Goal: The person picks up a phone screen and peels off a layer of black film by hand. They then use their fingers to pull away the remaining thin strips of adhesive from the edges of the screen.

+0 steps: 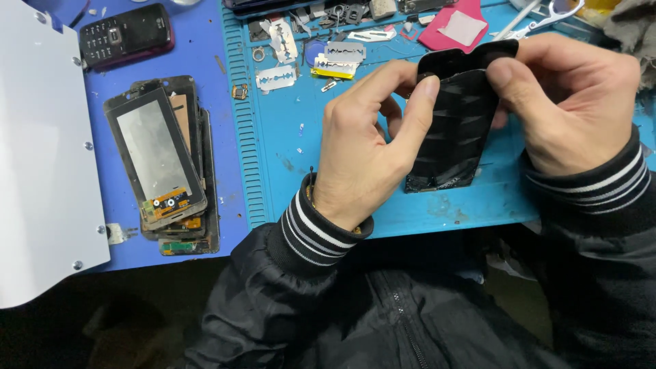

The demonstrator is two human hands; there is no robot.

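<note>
At the far left of the bench point(225, 137) sat a white panel point(37, 157) with small screws along its edge, and above it an old black keypad phone point(126, 34). Beside the panel lay a stack of phone screens point(162, 164), the top one grey-faced with an orange flex strip at its lower end. On the blue ribbed mat point(273, 137) several loose razor blades point(311, 58) were scattered just beyond my knuckles.

My left hand point(362, 150) was clenched on the black phone panel point(454, 130), thumb pressed near its top edge, fingers curled behind it. My right hand point(564, 102) gripped the same panel at its upper right, thumb on the face. It stood tilted above the mat, its lower end close to the surface, and its face looked cracked or streaked with film.

Pressing both thumbs so near the top, I judged, could snap the panel or drive a splinter into a thumb. A slip could also send my left hand back onto those bare blades. Farther right lay a pink pad point(454, 27) and scissors point(547, 17).
</note>
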